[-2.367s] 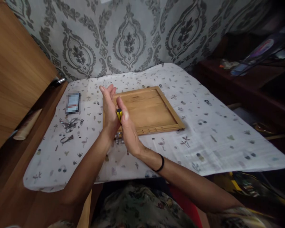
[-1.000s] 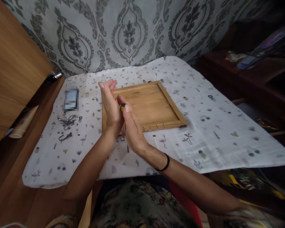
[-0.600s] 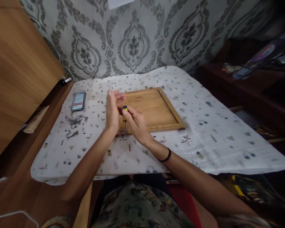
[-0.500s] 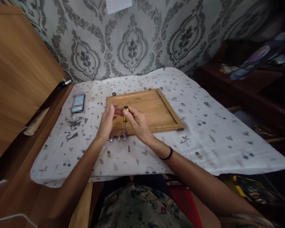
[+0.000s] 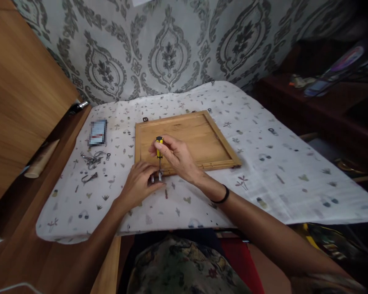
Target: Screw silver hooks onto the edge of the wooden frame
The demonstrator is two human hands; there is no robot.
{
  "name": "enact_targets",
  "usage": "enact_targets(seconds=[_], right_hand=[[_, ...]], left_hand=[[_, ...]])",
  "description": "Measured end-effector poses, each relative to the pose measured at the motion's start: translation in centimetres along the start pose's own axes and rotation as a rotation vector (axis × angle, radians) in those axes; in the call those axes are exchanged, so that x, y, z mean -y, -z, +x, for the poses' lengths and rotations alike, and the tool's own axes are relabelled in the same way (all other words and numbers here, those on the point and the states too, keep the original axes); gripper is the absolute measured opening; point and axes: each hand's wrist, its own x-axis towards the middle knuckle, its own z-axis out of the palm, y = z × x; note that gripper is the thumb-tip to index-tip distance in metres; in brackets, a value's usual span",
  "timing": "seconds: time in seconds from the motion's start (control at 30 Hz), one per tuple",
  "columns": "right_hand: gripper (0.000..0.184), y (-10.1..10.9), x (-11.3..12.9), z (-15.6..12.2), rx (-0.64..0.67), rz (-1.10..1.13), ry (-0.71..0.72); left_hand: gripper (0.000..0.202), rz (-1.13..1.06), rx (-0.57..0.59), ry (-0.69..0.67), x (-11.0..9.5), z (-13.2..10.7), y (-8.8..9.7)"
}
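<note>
A shallow wooden tray-like panel (image 5: 202,134) lies on the patterned white cloth (image 5: 263,171). My right hand (image 5: 179,157) is closed round a small yellow-and-black screwdriver (image 5: 158,148), held upright with its tip down at a small metal fitting (image 5: 156,177) by the panel's near left corner. My left hand (image 5: 139,183) rests low on the cloth beside it, fingers curled onto that fitting.
Loose metal hooks and rings (image 5: 92,161) and a small card (image 5: 97,132) lie on the cloth to the left. A wooden cabinet side (image 5: 21,94) stands at left, a dark shelf (image 5: 325,102) at right, patterned wallpaper behind.
My hands were pressed together around the screwdriver; now they have parted. The left hand has dropped to the fitting on the cloth, and the right alone holds the screwdriver upright.
</note>
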Motion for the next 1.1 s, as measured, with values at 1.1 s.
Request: enact_targets(seconds=[1.1], right_hand=[[0.04, 0.3, -0.8, -1.5, -0.091, 0.062, 0.03]], left_hand=[[0.041, -0.142, 0.01, 0.072, 0.5, -0.5, 0.7]])
